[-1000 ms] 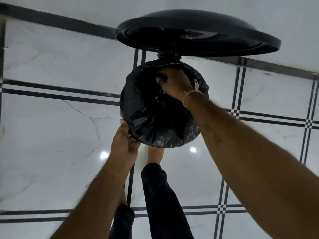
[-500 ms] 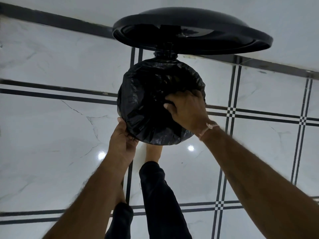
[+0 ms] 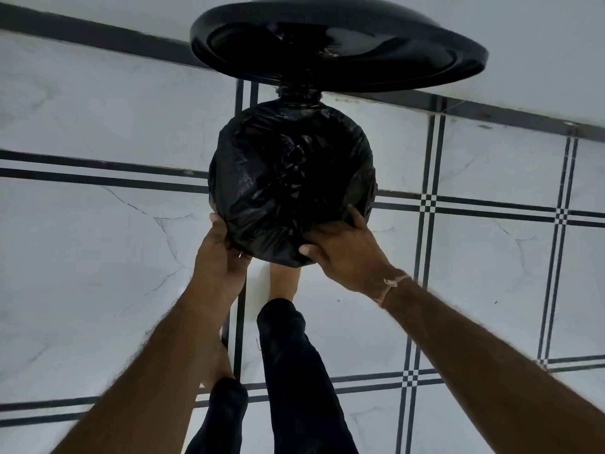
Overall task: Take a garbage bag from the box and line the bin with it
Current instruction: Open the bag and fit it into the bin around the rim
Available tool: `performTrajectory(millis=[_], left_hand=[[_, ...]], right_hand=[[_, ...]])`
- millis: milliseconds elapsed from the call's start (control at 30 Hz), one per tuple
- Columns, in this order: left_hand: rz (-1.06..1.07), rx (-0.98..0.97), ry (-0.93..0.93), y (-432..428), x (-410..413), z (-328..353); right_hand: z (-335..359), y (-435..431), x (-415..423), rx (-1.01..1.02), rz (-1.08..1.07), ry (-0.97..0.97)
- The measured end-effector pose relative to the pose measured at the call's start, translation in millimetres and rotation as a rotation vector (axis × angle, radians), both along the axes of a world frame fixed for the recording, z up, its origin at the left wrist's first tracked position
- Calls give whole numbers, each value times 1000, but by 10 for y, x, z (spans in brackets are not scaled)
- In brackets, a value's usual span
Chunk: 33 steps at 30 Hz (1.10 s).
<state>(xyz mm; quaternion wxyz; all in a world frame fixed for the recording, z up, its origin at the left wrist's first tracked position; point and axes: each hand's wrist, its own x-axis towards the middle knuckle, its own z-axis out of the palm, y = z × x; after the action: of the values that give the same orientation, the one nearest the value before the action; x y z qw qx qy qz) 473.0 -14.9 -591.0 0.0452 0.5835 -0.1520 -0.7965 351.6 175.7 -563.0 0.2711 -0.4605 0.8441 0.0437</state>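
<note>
A round bin stands on the floor with its black lid swung up at the far side. A crinkled black garbage bag lies inside the bin and is folded over its rim all round, so the bin body is hidden. My left hand grips the bag at the near left of the rim. My right hand, with a thread band on the wrist, grips the bag at the near right of the rim. The box of bags is not in view.
White marble floor tiles with dark double lines surround the bin. A dark skirting strip and a white wall run behind it. My legs in black trousers and a bare foot are just in front of the bin.
My right hand came out of the bin's far inside and moved back to the near right rim, where it now grips the bag. My left hand stayed on the near left rim.
</note>
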Motion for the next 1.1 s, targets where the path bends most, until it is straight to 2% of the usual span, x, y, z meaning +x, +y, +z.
performTrajectory(millis=[200, 333, 433, 567, 633, 700, 767, 800, 900, 1033, 1100], left_hand=[[-18, -14, 2, 5, -11, 31], [-13, -13, 18, 13, -4, 77], [-22, -13, 6, 3, -4, 112], [13, -1, -27, 13, -10, 110], [58, 41, -58, 51, -6, 115], [110, 128, -87, 142, 23, 128], [149, 205, -85, 270, 65, 156], [168, 227, -78, 334, 81, 167], [245, 258, -64, 453, 75, 212], [258, 209, -99, 463, -28, 259], [279, 169, -102, 416, -26, 227]], right_hand=[[-33, -44, 242, -85, -88, 65], [-72, -109, 439, -132, -84, -5], [-63, -155, 440, -199, -276, -34], [50, -137, 571, -437, -701, 94], [75, -139, 712, -543, -1020, 77], [109, -240, 793, -658, -1480, -154], [152, -395, 835, -745, -2003, -539], [186, -473, 845, -771, -2182, -695], [203, -584, 825, -838, -2414, -954], [155, -594, 716, -977, -2649, -1059], [189, -544, 641, -1006, -2679, -1073]])
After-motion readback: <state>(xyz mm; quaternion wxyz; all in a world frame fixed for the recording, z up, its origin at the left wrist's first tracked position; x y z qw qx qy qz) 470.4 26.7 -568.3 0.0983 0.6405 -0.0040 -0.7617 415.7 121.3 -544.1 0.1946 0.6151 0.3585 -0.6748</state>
